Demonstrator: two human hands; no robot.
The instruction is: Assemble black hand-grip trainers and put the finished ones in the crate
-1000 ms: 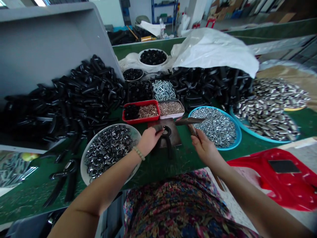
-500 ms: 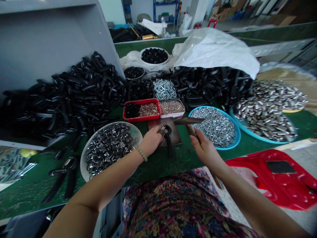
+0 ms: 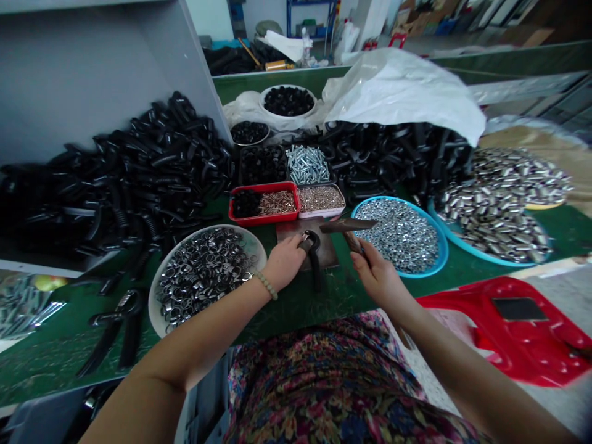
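My left hand point(image 3: 284, 262) grips the top of a black plastic-handled spring clamp point(image 3: 313, 256), which stands on a brown metal plate point(image 3: 289, 231). My right hand point(image 3: 382, 277) holds a small hammer point(image 3: 348, 226) by its handle, with the dark flat head raised just above the plate and beside the clamp. Metal rings fill a white round plate point(image 3: 245, 240) to the left of my left hand. A blue basin of steel nuts point(image 3: 439, 246) lies just past my right hand.
Large heaps of black clamp handles point(image 3: 139, 172) lie at the left and far side of the green bench. A red tray point(image 3: 261, 219), small containers of fasteners, and a second blue basin point(image 3: 485, 253) stand nearby. A red plastic stool point(image 3: 462, 302) sits at the right.
My left hand has moved slightly right and closed over the clamp's top. The hammer head has shifted slightly left.
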